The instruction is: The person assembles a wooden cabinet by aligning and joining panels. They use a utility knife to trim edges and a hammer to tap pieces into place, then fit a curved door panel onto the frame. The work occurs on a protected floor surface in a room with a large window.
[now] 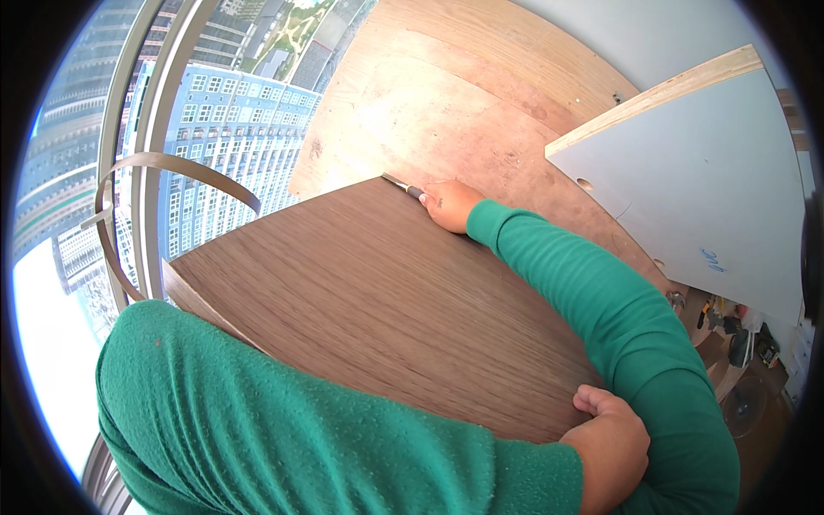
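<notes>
A dark brown wood-grain board (386,292) lies in front of me, its narrow edge showing at the left. My right hand (451,206) reaches to the board's far edge, its fingers closed round the dark handle of a slim knife (405,186). The knife's blade points left along that edge, at the far corner. My left arm crosses the near side of the board. At the near right edge, my left hand (609,442) rests with its fingers curled onto the board; part of the grip is hidden.
A looped brown edging strip (184,167) hangs by the window frame (154,94) at the left. Beyond the board lies a light wooden sheet (412,94). A white-faced panel (704,189) stands at the right, with several tools (730,326) below it.
</notes>
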Available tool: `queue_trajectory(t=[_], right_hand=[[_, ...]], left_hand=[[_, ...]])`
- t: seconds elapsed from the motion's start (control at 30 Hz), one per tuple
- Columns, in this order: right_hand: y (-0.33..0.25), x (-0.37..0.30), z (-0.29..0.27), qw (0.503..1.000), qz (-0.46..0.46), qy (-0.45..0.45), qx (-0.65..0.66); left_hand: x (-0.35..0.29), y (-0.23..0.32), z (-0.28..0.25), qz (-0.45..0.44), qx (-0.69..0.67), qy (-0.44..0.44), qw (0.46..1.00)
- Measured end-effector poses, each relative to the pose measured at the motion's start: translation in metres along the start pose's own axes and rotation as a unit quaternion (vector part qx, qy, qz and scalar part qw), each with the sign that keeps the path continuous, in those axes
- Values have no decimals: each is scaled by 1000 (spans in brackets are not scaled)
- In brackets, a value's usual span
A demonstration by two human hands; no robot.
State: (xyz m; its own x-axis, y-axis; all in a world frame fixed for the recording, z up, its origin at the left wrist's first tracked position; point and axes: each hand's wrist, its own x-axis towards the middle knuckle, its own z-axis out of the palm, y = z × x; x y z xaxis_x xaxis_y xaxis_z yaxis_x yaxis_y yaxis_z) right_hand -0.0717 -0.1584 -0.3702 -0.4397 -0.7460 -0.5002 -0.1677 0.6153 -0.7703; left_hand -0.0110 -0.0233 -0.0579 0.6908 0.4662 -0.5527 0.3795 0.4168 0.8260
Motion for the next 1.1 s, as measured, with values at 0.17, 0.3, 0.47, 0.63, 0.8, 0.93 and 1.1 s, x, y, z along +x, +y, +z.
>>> queue_trajectory(t=[0.17, 0.3, 0.47, 0.63, 0.8, 0.93, 1.1], right_hand=[[0, 0, -5, 999, 27, -23, 40], [-2, -1, -9, 997, 9, -16, 70], [-11, -1, -12, 998, 43, -30, 19], [-12, -12, -14, 996, 71, -48, -10], [13, -49, -14, 998, 49, -28, -14], [33, -88, -16, 997, 63, -32, 13], [31, -98, -27, 996, 43, -14, 71]], left_hand=[[-9, 0, -5, 6, -4, 10, 1000], [-25, -5, 3, 12, -6, 17, 1000], [-27, -8, 22, 93, -21, 157, 983], [-29, -6, 12, 44, -49, 152, 986], [-42, -3, 6, 36, -27, 64, 997], [-40, -5, 24, 76, -45, 215, 973], [-29, -6, 18, 49, -54, 202, 977]])
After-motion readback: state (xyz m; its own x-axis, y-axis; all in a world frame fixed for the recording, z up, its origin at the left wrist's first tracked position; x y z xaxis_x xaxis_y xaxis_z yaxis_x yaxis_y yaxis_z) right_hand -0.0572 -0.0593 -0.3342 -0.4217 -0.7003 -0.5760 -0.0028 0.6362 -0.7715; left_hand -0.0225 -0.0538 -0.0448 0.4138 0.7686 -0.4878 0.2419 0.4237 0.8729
